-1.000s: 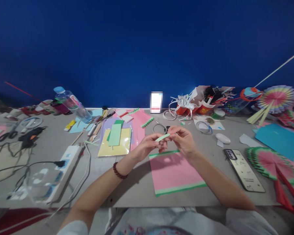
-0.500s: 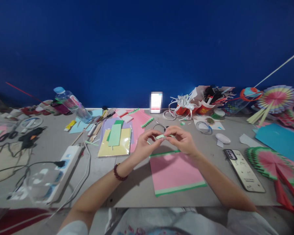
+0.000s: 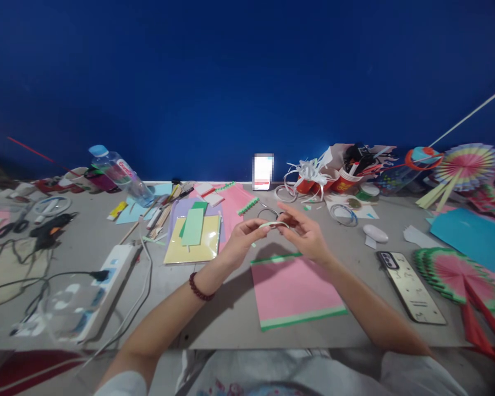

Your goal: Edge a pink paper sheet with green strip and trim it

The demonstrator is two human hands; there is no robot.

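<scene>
Together, both hands point(image 3: 272, 236) pinch a green strip point(image 3: 273, 224).

White card point(image 3: 263, 171) at 12 o'clock pixelated, unreadable; red paper fan point(image 3: 478, 324) at 4 o'clock cut by frame edge; bottle point(image 3: 119, 173) label too small.

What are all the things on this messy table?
green paper strip: one, pale green, pinched between both hands above the table
pink sheet: one, pink with green edges, flat under the hands
yellow sheet: one, with green pieces on top, left of the hands
phone: one, face up, right of the pink sheet
water bottle: one, clear with blue cap, lying far left
power strip: one, white, near left
paper fans: several, pink and green, right edge
left hand: beaded bracelet at the wrist
right hand: holds the strip's other end
</scene>
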